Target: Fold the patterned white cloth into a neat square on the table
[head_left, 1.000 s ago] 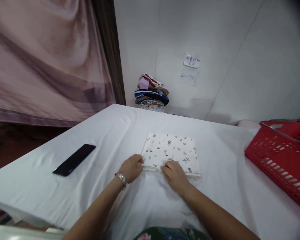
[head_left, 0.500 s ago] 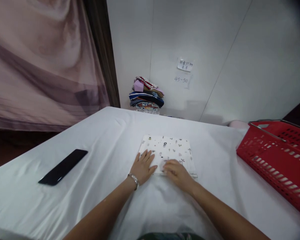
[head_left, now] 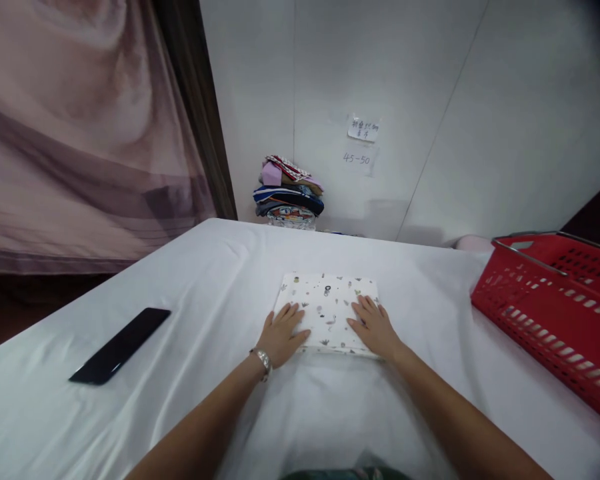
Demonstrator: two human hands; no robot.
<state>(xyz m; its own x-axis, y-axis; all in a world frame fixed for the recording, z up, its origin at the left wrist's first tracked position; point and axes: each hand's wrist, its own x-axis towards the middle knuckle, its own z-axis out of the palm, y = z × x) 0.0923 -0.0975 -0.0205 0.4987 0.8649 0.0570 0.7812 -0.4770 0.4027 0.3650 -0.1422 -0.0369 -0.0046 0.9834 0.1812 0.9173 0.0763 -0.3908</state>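
A folded white cloth point(head_left: 329, 303) printed with small dark figures lies flat on the white-covered table point(head_left: 220, 280), near its middle. My left hand point(head_left: 283, 333), with a metal watch on the wrist, rests flat on the cloth's near left corner, fingers stretched out. My right hand point(head_left: 375, 327) lies flat on the near right part of the cloth, fingers spread. Neither hand holds anything.
A black phone point(head_left: 120, 345) lies on the table at the left. A red plastic basket point(head_left: 555, 307) with a metal handle stands at the right edge. A stack of folded clothes point(head_left: 289, 193) sits at the far edge against the wall. A pink curtain point(head_left: 80, 133) hangs at left.
Both hands were pinching the cloth's near edge; they have since opened and now press flat on it. My right hand slid to the right across the cloth.
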